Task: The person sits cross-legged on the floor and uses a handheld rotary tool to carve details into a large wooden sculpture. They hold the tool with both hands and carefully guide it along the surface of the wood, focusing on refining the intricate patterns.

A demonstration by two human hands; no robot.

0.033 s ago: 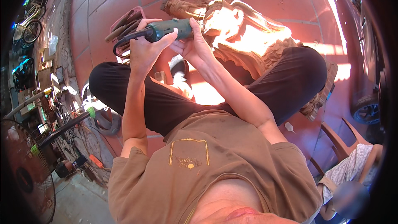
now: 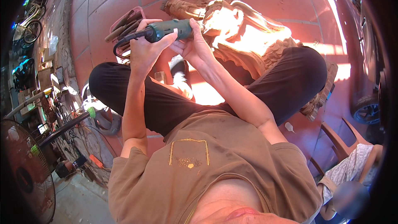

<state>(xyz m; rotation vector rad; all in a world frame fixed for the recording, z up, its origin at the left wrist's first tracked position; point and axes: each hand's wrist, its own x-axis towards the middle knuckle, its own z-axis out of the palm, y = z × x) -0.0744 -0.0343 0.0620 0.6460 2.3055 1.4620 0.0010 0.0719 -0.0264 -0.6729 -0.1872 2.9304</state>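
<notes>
A green die grinder (image 2: 169, 30) with a black cord lies level between my two hands. My left hand (image 2: 150, 43) is closed round its rear end, the thumb along its side. At the front end my right hand (image 2: 196, 43) grips the body with thumb and fingers. The grinder's nose points right at a carved wooden sculpture (image 2: 248, 54), which lies on the floor by my right leg. Strong sunlight washes out the middle of the carving, and I cannot tell whether the tip touches it.
Beside my left hand sits a pinkish tray (image 2: 140, 13) with wooden-handled tools. A standing fan (image 2: 27, 174) is at lower left, near cluttered tools and cables. At lower right are a brown chair (image 2: 342, 137) and a person in patterned clothing (image 2: 346, 166). A wheel (image 2: 367, 110) stands at right.
</notes>
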